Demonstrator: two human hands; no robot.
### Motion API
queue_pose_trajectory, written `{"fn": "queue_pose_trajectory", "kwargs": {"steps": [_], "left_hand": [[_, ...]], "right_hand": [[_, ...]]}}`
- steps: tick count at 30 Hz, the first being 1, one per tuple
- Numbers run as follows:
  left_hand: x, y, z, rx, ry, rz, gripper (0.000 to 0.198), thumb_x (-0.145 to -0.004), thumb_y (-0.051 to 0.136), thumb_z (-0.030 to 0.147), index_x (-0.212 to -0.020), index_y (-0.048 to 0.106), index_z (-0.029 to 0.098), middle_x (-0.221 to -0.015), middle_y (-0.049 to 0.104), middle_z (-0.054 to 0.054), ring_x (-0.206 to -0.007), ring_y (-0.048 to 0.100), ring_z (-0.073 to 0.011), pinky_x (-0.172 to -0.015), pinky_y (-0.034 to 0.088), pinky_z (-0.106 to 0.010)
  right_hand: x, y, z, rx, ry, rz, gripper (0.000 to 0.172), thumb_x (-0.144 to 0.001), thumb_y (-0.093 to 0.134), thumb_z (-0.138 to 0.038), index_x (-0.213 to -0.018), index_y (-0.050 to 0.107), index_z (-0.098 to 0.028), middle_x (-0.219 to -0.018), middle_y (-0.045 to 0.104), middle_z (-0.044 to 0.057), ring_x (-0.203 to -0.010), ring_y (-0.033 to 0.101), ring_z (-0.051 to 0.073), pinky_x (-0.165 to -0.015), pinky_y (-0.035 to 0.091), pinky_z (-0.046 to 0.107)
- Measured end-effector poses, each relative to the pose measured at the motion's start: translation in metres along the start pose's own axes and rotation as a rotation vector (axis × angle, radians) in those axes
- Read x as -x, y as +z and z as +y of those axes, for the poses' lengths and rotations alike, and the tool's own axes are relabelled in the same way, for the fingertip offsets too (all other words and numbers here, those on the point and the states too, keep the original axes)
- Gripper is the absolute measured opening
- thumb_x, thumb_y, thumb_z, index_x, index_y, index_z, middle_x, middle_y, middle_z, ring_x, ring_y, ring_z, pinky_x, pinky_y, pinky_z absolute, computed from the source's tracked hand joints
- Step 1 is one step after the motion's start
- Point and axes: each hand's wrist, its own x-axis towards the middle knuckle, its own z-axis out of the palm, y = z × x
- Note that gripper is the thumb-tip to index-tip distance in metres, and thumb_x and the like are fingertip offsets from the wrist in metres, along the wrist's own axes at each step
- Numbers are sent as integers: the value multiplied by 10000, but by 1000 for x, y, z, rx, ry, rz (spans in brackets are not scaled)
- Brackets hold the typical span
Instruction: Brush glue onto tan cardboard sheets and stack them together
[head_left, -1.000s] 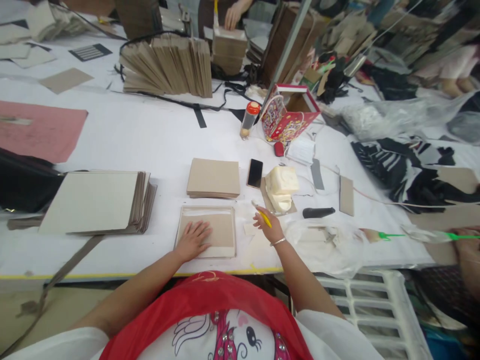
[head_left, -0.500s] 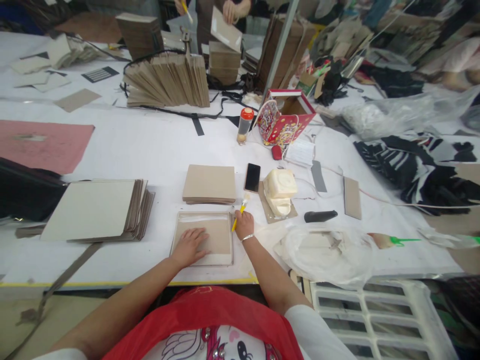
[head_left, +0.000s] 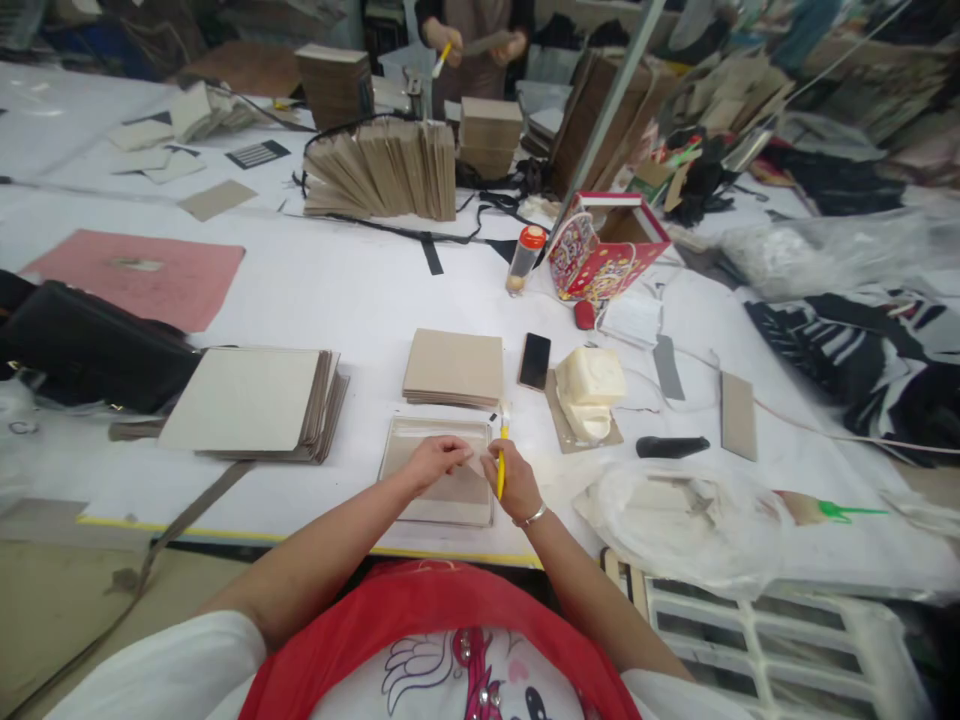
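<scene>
A brown card [head_left: 442, 478] lies flat on the white table [head_left: 315, 290] just in front of me. My left hand [head_left: 435, 462] rests on it with fingers curled and pinched at its middle; what they pinch I cannot make out. My right hand [head_left: 511, 480] is closed round a yellow-handled brush [head_left: 502, 460], whose bristles point away from me at the card's right edge. Both hands nearly touch over the card. A small stack of brown cards [head_left: 454, 368] sits just beyond.
A larger stack of grey boards [head_left: 255, 405] lies left, a black bag [head_left: 90, 345] further left. A phone [head_left: 535, 361], a cream glue tub [head_left: 590, 388], a red patterned box [head_left: 600, 255] and a clear plastic bag [head_left: 675, 510] are right. Another person's hands [head_left: 480, 45] work opposite.
My left hand went from lying flat on the card to pinching at its middle. My right hand drew the brush back from the glue tub to the card's right edge.
</scene>
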Motion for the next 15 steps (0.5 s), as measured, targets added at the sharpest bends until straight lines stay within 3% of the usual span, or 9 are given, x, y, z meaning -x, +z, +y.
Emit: {"fn": "queue_pose_trajectory", "kwargs": {"steps": [3, 10, 13, 15], "left_hand": [[13, -13, -13, 52, 19, 111, 313, -626, 659, 435, -705, 631, 134, -577, 524, 22, -525, 447, -74, -485, 367, -192], [26, -40, -51, 246, -101, 442, 394, -568, 683, 482, -757, 637, 140, -581, 521, 23, -513, 443, -74, -492, 379, -200], [21, -46, -50, 278, -120, 494, 442, -575, 661, 522, -803, 636, 144, -590, 531, 12, -530, 473, -90, -516, 404, -218], [21, -47, -40, 170, -70, 468, 421, -610, 635, 530, -790, 643, 150, -599, 545, 4, -538, 483, -100, -533, 415, -231]], "right_hand": [[8, 13, 2, -1, -39, 3, 182, -815, 486, -307, -949, 471, -185, -821, 597, 49, -744, 582, 164, -685, 457, 278], [21, 30, 51, 127, 61, 8, 166, -823, 445, -289, -926, 496, -168, -722, 621, 49, -700, 589, 188, -689, 458, 323], [19, 21, 66, 161, 162, 62, 211, -835, 424, -312, -968, 485, -159, -737, 628, 53, -679, 595, 186, -650, 456, 308], [13, 11, 65, 189, 220, 149, 231, -845, 415, -338, -978, 479, -159, -779, 624, 66, -697, 598, 184, -643, 457, 306]]}}
